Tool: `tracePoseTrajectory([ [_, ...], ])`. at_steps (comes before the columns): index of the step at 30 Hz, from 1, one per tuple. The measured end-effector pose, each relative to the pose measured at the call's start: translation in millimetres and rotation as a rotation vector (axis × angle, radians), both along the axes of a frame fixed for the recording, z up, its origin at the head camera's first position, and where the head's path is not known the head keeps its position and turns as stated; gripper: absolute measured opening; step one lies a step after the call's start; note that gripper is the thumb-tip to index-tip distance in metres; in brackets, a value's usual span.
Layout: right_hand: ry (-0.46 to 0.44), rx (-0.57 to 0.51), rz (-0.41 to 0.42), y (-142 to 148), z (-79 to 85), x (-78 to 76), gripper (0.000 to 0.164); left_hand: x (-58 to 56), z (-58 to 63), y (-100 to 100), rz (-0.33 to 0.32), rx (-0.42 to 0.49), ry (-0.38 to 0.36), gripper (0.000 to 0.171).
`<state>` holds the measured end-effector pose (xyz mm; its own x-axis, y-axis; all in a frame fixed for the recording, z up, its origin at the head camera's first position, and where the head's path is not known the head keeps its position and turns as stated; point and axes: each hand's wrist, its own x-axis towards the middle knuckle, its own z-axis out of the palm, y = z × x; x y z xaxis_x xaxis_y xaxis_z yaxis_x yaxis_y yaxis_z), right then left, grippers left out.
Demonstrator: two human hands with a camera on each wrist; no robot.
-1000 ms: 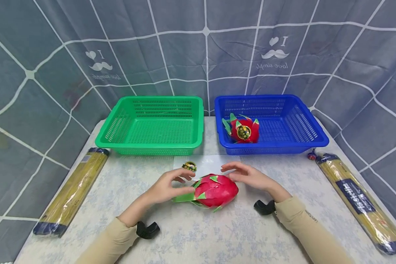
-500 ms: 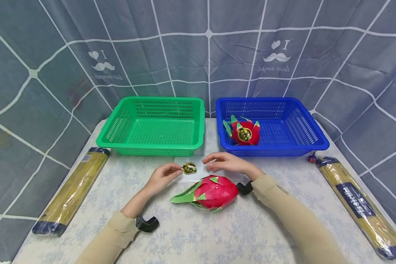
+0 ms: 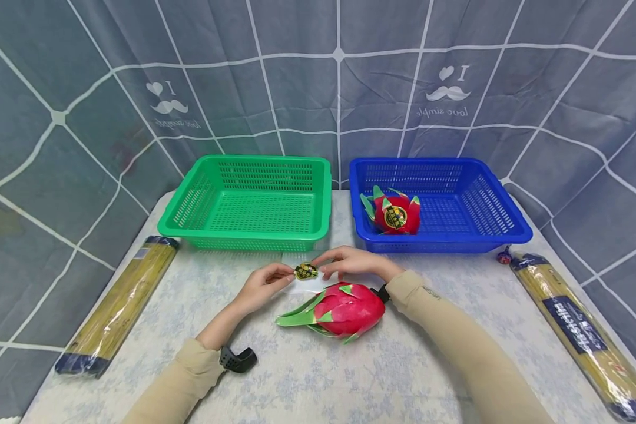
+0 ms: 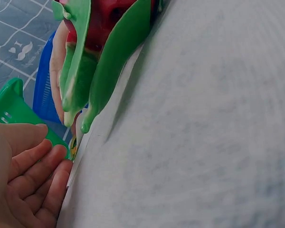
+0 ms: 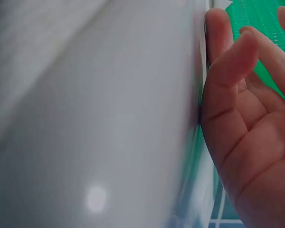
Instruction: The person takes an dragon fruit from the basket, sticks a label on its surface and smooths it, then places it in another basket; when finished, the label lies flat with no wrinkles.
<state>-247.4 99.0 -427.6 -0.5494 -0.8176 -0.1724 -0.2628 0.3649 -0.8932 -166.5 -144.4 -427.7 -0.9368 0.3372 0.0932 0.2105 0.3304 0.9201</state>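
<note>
A round black-and-gold sticker [image 3: 306,271] lies on a glossy white sheet [image 3: 303,287] on the table. My left hand [image 3: 262,287] is at its left edge, fingertips right by it and fingers loosely bent. From the right, my right hand [image 3: 352,262] reaches over the sheet, its fingertips close to the sticker's right side. In the right wrist view the fingers of this hand [image 5: 256,109] are loosely bent beside the shiny sheet. A red dragon fruit [image 3: 350,309] with green leaf tips lies on its side just in front of both hands; its leaves [image 4: 116,57] show in the left wrist view.
Behind the hands stand a green basket [image 3: 244,237] and a blue basket [image 3: 445,240]; the blue one holds another dragon fruit [image 3: 400,215] bearing a similar sticker. Long noodle packs [image 3: 119,306] lie left and right [image 3: 577,330]. A small wrapped lollipop [image 3: 504,256] is by the right pack.
My left hand has left the dragon fruit for the sticker's left edge. My right hand has moved left over the white sheet to the sticker's right side. The fruit stays put.
</note>
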Motion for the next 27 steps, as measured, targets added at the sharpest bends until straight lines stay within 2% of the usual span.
tracePoseTrajectory([
  [4,0.067,0.023,0.04,-2,1.1,-0.8,0.035,0.6,0.4,0,0.002,-0.006,0.002,0.021],
  [8,0.046,0.008,0.04,-1,2.4,0.2,0.035,1.0,1.2,0,-0.001,-0.011,0.005,0.021],
  [11,0.052,-0.019,0.018,5,6.0,3.0,0.035,0.8,2.1,1,-0.003,-0.02,0.0,0.021],
  [16,0.17,-0.045,-0.055,28,21.8,16.5,0.032,0.7,5.0,4,0.007,-0.017,0.0,0.021],
  [19,0.195,-0.067,-0.104,45,30.9,28.6,0.028,3.5,5.9,7,0.014,-0.036,0.078,0.021],
  [21,0.204,-0.09,-0.157,56,35.4,37.4,0.026,9.0,10.2,13,-0.007,-0.07,0.169,0.022],
  [24,0.188,-0.183,-0.268,70,41.8,50.7,0.023,22.5,22.0,28,-0.06,-0.154,0.327,0.026],
  [27,0.151,-0.301,-0.378,79,45.7,62.7,0.02,37.0,34.0,47,-0.083,-0.255,0.421,0.043],
])
